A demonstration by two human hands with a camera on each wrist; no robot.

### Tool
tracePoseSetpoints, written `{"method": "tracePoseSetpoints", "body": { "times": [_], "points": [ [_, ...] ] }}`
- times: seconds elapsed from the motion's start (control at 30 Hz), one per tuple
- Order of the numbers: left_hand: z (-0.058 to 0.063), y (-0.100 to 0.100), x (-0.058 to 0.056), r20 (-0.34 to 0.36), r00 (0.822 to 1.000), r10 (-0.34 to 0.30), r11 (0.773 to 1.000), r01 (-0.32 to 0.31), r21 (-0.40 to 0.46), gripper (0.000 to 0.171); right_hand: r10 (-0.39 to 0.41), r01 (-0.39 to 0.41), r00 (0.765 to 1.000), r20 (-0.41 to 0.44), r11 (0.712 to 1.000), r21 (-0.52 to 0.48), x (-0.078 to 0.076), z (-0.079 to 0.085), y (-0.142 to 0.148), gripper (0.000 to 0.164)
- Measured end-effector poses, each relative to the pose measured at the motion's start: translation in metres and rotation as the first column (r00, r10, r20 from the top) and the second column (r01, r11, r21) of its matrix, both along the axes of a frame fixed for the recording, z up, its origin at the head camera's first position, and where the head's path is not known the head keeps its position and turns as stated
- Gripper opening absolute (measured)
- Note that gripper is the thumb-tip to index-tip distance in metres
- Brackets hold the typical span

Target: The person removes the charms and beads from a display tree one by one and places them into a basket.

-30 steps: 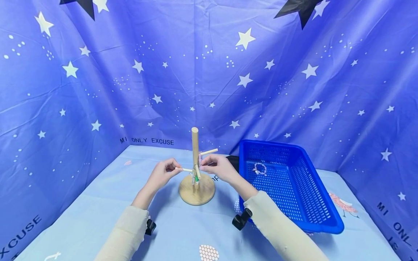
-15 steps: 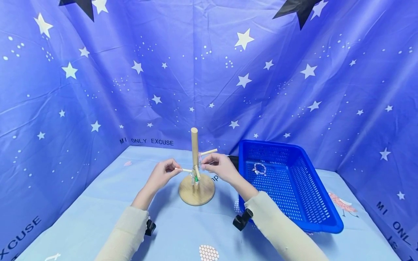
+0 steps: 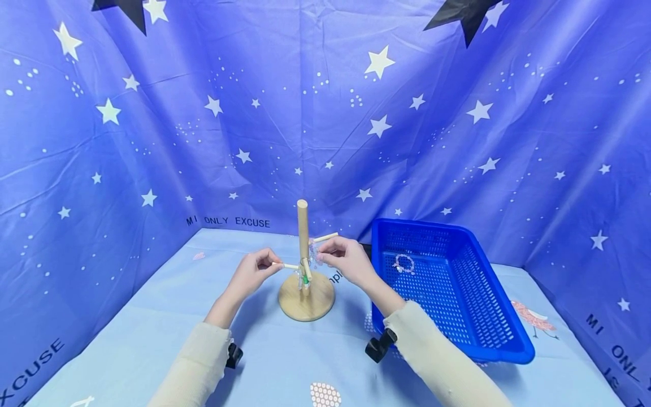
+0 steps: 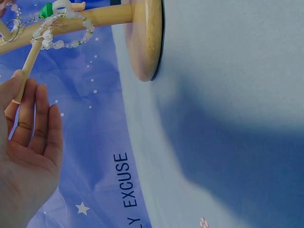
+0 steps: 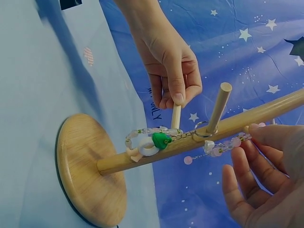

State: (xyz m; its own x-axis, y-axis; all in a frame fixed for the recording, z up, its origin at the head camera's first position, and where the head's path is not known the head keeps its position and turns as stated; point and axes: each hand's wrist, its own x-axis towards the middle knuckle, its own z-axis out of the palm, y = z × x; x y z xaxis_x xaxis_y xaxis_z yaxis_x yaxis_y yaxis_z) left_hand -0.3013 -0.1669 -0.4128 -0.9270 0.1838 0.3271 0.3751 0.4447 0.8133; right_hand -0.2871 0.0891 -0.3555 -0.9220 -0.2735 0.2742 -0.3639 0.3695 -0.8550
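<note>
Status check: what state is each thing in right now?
Stand: upright
Left hand: pinching left peg
Right hand: pinching pink bracelet
Pink bracelet: held; whether also on a peg, unclear
Pale bracelet: hanging from left peg
Keychain: ring around front peg
Basket: upright, bracelet inside

The pale wooden stand (image 3: 303, 226) stood upright on its round base (image 3: 307, 299), its left peg (image 3: 291, 265) pinched by the left hand (image 3: 254, 270). A pale beaded bracelet (image 4: 58, 44) hung round that peg, a green-charmed keyring (image 5: 161, 140) from the front peg (image 5: 220, 107). The right hand (image 3: 351, 263) pinched a pink-beaded bracelet (image 5: 217, 151) beside the stand.
</note>
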Motion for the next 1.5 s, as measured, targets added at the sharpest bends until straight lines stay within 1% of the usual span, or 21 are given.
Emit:
{"method": "tracePoseSetpoints", "body": {
  "times": [0.1,0.3,0.37,0.67,0.87,1.0,1.07,1.2,1.27,1.37,1.5],
  "points": [
    [0.004,0.002,0.003,0.008,1.0,0.005,1.0,-0.005,-0.012,0.009,-0.015,0.015,1.0,-0.011,1.0,-0.016,0.0,0.0,0.001,0.013],
    [0.03,0.01,0.025,0.006,1.0,-0.011,1.0,0.011,-0.022,0.008,-0.034,0.032,0.998,-0.05,0.999,-0.029,0.0,0.001,0.004,0.012],
    [0.035,0.011,0.029,0.005,1.0,-0.013,1.0,0.013,-0.021,0.008,-0.034,0.032,0.997,-0.068,0.999,-0.028,0.0,0.002,0.005,0.013],
    [0.035,0.011,0.03,0.006,1.0,-0.018,1.0,0.018,-0.012,0.008,-0.061,0.058,0.992,-0.106,0.998,-0.035,-0.004,0.002,0.009,0.012],
    [0.036,0.011,0.031,0.007,1.0,-0.015,1.0,0.015,-0.012,0.008,-0.084,0.079,0.99,-0.11,0.996,-0.049,-0.003,0.003,0.011,0.011],
    [0.032,0.01,0.027,0.005,1.0,-0.012,1.0,0.012,-0.021,0.008,-0.104,0.1,0.989,-0.107,0.994,-0.05,-0.002,0.005,0.013,0.011],
    [0.025,0.009,0.022,0.006,1.0,-0.007,1.0,0.007,-0.023,0.008,-0.111,0.106,0.989,-0.102,0.993,-0.05,-0.002,0.005,0.013,0.011],
    [0.008,0.005,0.008,0.005,1.0,0.006,1.0,-0.006,-0.019,0.008,-0.11,0.105,0.989,-0.095,0.993,-0.059,-0.002,0.006,0.015,0.012],
    [0.002,0.003,0.003,0.001,1.0,0.01,1.0,-0.01,-0.017,0.008,-0.107,0.101,0.99,-0.093,0.993,-0.068,-0.003,0.007,0.016,0.012],
    [-0.002,0.0,0.0,-0.002,1.0,0.009,1.0,-0.009,-0.01,0.009,-0.104,0.097,0.99,-0.094,0.992,-0.079,-0.003,0.007,0.018,0.013],
    [-0.003,-0.001,-0.001,-0.007,1.0,-0.002,1.0,0.002,0.006,0.009,-0.105,0.097,0.99,-0.094,0.991,-0.088,-0.004,0.007,0.021,0.016]
  ]
}}
